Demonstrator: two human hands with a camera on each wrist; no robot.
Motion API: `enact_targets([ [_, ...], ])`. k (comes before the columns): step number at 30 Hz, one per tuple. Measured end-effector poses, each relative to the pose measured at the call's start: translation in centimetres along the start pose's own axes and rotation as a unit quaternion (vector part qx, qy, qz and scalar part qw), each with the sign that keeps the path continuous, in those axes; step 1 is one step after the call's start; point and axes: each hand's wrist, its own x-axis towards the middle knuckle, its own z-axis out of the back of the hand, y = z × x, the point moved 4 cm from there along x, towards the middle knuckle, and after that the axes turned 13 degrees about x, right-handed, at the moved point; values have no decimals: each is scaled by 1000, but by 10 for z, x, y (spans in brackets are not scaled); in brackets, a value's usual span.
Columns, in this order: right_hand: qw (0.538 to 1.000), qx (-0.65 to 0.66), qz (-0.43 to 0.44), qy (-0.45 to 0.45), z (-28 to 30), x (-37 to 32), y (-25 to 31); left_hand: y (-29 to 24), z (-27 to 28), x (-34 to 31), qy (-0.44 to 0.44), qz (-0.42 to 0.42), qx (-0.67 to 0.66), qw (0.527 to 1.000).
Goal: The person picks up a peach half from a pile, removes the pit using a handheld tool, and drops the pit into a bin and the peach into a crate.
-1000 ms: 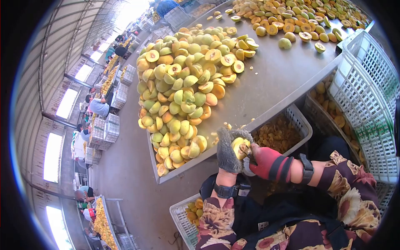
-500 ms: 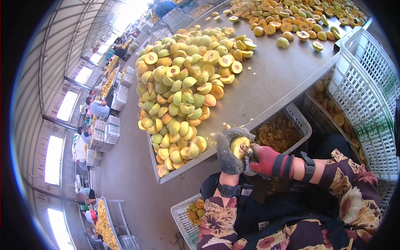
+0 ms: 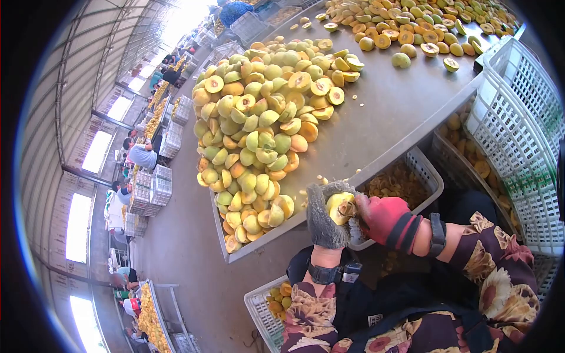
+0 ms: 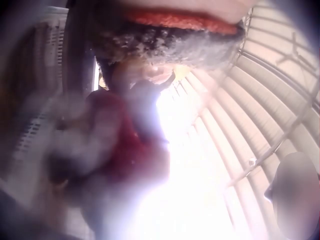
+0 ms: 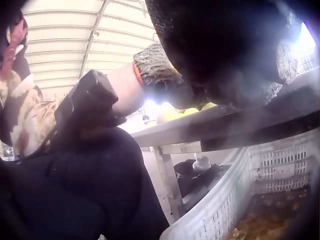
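Observation:
In the head view, my left hand [image 3: 325, 222], in a grey fuzzy glove, grips a cut yellow-green fruit [image 3: 340, 208], its cut face turned toward my right hand. My right hand [image 3: 388, 222], in a red glove with dark bands, touches the fruit's right side with its fingers curled; whether a small tool sits between them is unclear. Both hands are above the near edge of the metal table [image 3: 400, 147]. A big pile of fruit halves [image 3: 259, 129] lies beyond them. The left wrist view is blurred and glaring; dark glove shapes fill the top of the right wrist view.
A white crate [image 3: 432, 170] with orange-brown scraps stands below the table edge. Stacked white baskets [image 3: 512, 135] are at the right, and a small crate [image 3: 259, 306] with fruit is at lower left. More halves [image 3: 412, 29] lie at the table's far end. People work at distant tables.
The right hand has turned slightly and its glove's back shows more. The left hand still grips the fruit in nearly the same place. The view has shifted slightly.

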Motion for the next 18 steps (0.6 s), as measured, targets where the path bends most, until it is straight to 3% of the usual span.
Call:
enact_targets([
  [4,999,34,-15,18,-7,-1,-1,-1,-2,-1,69,26,-62,995],
  [7,991,105,-51,60,-15,-2,-3,2,1,-3,60,21,-37,997],
  [11,975,209,-42,57,-17,-3,-2,4,10,-3,14,-130,186,974],
  [16,919,374,-91,83,-15,-4,-1,-6,-1,-7,11,-211,237,948],
  [18,900,402,-135,103,-18,-5,-5,-18,-7,-13,-5,-315,343,885],
])
